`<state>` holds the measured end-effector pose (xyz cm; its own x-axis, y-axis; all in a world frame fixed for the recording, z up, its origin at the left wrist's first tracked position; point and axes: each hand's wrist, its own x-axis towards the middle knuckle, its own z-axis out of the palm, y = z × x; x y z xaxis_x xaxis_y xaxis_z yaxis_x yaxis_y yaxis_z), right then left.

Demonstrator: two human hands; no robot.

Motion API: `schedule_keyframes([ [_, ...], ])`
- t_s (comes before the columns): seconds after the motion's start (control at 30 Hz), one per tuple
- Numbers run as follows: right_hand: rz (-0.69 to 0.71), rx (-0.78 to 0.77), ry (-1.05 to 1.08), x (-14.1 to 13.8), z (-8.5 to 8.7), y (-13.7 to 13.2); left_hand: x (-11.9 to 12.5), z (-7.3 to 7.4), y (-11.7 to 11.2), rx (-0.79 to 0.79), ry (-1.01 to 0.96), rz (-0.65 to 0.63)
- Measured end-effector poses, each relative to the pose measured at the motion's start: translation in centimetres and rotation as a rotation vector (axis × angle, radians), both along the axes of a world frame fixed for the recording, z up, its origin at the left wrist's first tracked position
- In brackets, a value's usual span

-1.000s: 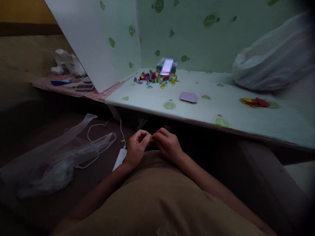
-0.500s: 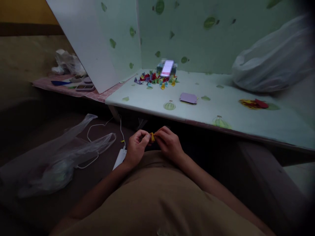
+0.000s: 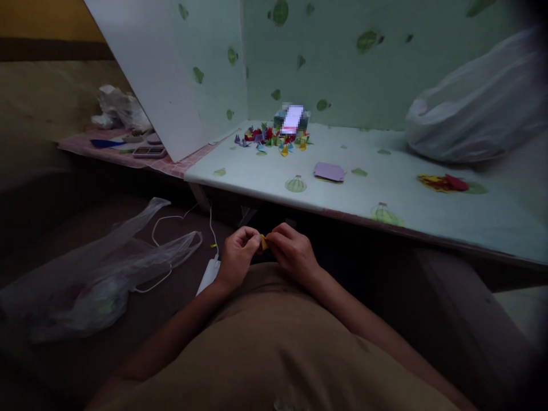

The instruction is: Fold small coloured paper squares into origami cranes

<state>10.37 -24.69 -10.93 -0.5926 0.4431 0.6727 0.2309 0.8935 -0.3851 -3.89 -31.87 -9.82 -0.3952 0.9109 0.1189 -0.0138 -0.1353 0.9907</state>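
A small piece of folded yellow paper (image 3: 264,242) is pinched between my two hands, in front of my body and below the table edge. My left hand (image 3: 240,254) grips its left side between thumb and fingers. From the right, the fingertips of my right hand (image 3: 294,251) close on the paper's other side. Fingers cover most of the paper, so its full shape is hidden. On the table beyond lies a cluster of small folded paper cranes (image 3: 268,136) in several colours. Nearer is a stack of purple paper (image 3: 329,172).
A phone (image 3: 293,119) leans behind the cranes. Yellow and red paper pieces (image 3: 443,182) lie at the right, near a big white plastic bag (image 3: 466,108). To my left are a clear plastic bag (image 3: 98,302), a white cable and a white power bank (image 3: 208,276).
My right fingers have shifted slightly on the yellow paper, and less of it shows between the hands. The rest of the scene stays almost the same.
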Motion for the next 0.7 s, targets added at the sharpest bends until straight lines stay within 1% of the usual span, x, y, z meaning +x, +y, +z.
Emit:
schedule_keyframes([
  [0.13,0.076,-0.163,0.096,-0.1,0.0,0.0,0.1,-0.1,0.0,0.015,-0.025,0.009],
  [0.27,0.104,-0.341,0.195,-0.2,0.2,-0.1,-0.1,-0.8,0.1,0.056,-0.029,0.044],
  [0.3,0.107,-0.405,0.218,-0.2,0.2,0.0,-0.1,-1.0,0.1,0.067,-0.023,0.054],
  [0.37,0.114,-0.591,0.273,-0.3,0.2,0.1,-0.1,-1.3,-0.1,0.097,0.020,0.076],
  [0.43,0.129,-0.819,0.340,-0.4,0.0,0.2,-0.1,-1.4,-0.4,0.171,0.164,0.127],
  [0.47,0.141,-0.922,0.376,-0.4,-0.1,0.2,-0.1,-1.3,-0.6,0.228,0.286,0.167],
  [0.53,0.176,-1.080,0.441,-0.5,-0.3,0.2,0.0,-1.0,-1.0,0.348,0.545,0.248],
  [0.57,0.197,-1.133,0.467,-0.6,-0.4,0.2,0.0,-0.9,-1.2,0.387,0.640,0.254],
  [0.63,0.242,-1.213,0.505,-0.7,-0.5,0.2,0.0,-0.6,-1.3,0.445,0.743,0.209],
  [0.7,0.279,-1.269,0.522,-0.7,-0.5,0.2,-0.1,-0.5,-1.4,0.471,0.750,0.138],
])
